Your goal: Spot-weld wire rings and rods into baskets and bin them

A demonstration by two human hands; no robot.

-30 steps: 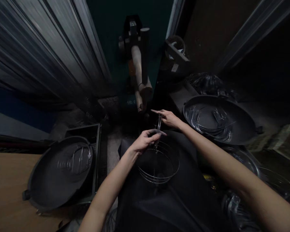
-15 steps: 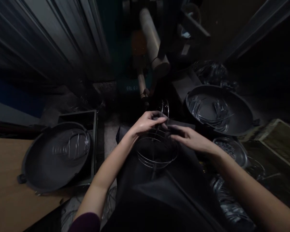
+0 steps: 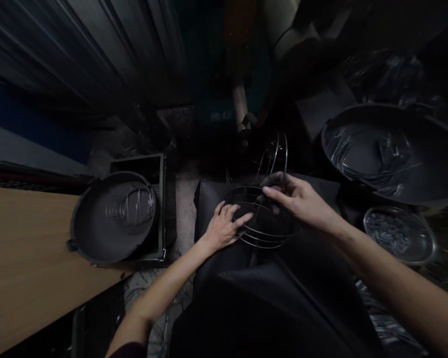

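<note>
A round wire frame (image 3: 263, 242) made of several thin metal rings lies over the dark apron on my lap. My left hand (image 3: 226, 226) rests at its left side with the fingers spread, touching or just above the rings. On the far right side of the frame, my right hand (image 3: 298, 199) has thumb and fingers pinched together. What it pinches is hidden in the dark. Curved upright wires (image 3: 285, 151) rise just behind the right fingertips; I cannot tell whether they join the rings.
At left, a black round pan (image 3: 93, 228) holding wire pieces sits on a crate (image 3: 162, 199) beside a wooden board (image 3: 26, 243). To the right are a larger pan (image 3: 366, 119) with bent wires and a bowl (image 3: 429, 243) of small metal parts. A machine rod (image 3: 241, 102) stands ahead.
My hands have parted: the left moved down to the near-left side of the rings with fingers spreading, the right closed near the upright wires. The view has shifted too.
</note>
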